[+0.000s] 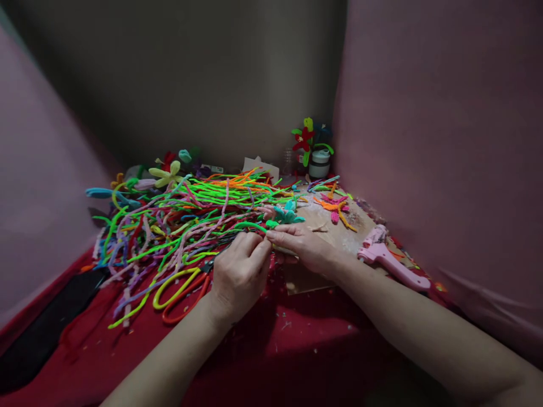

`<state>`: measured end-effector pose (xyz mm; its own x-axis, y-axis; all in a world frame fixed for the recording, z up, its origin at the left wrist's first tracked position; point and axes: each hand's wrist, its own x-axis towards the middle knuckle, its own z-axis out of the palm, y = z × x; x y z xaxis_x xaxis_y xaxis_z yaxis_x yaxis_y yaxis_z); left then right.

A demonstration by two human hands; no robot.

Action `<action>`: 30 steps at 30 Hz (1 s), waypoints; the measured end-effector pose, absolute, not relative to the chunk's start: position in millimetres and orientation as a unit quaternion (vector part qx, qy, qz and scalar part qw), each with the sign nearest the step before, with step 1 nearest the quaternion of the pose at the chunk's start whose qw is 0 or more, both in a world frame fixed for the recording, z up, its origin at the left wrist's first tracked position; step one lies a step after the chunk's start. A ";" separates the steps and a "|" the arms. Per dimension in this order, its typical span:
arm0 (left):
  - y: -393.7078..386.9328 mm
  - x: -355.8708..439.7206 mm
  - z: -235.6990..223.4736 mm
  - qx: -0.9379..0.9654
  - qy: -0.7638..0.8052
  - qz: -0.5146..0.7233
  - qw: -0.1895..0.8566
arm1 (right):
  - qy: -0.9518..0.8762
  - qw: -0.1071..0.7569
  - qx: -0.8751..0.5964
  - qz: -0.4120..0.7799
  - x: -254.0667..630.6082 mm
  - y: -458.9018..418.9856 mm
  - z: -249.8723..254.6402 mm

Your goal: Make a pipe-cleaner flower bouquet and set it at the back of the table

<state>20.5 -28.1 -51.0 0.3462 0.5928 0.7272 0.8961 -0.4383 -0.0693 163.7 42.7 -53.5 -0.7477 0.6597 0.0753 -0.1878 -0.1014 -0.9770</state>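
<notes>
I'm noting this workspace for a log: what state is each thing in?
Green stem: curved.
Left hand: curled, its hold hidden.
Right hand: fingertips drawn together at the green stem.
Scissors: lying down, blades largely hidden.
Pink glue gun: lying on its side.
Lidded cup: upright, closed.
Pipe cleaners: loose, heaped.
Pink-orange flower: lying down.

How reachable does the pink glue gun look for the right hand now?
Probably yes: the pink glue gun lies beside the right forearm, nothing seen covering it, though the right hand is busy near the green stem and might need freeing.
</notes>
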 end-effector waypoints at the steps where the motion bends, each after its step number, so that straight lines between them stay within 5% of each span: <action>1: -29.2 20.3 -50.6 -0.789 -0.473 -0.314 0.237 | -0.611 0.301 -0.198 0.705 163.3 43.0 -54.1; 5: -34.5 25.2 -42.3 -0.753 -0.537 -0.367 0.100 | -0.695 0.365 -0.219 0.580 162.3 41.0 -55.4; 11: -32.4 23.3 -27.0 -0.440 -0.500 -0.422 -0.615 | -0.790 0.491 -0.199 0.308 165.8 25.7 -48.6; 14: -29.8 16.6 -35.1 -0.330 -0.386 -0.416 -0.755 | -0.807 0.509 -0.146 0.260 166.7 20.5 -45.7; 23: -38.3 25.4 -39.8 -0.368 -0.397 -0.360 -0.760 | -0.740 0.577 -0.173 0.300 177.3 22.2 -38.9; 26: -32.5 14.9 -31.0 -0.498 -0.560 -0.352 -0.560 | -0.742 0.557 -0.168 0.334 193.9 19.9 -34.1; 30: -14.3 1.9 -32.2 -0.665 -0.661 -0.283 -0.202 | -0.823 0.421 -0.211 0.318 211.1 17.6 -38.9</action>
<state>1.9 -14.3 -32.2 -0.0346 0.9933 0.1103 0.7647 -0.0448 0.6429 211.1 17.6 -38.9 -0.5559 0.6147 0.5596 0.0794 0.7093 -0.7004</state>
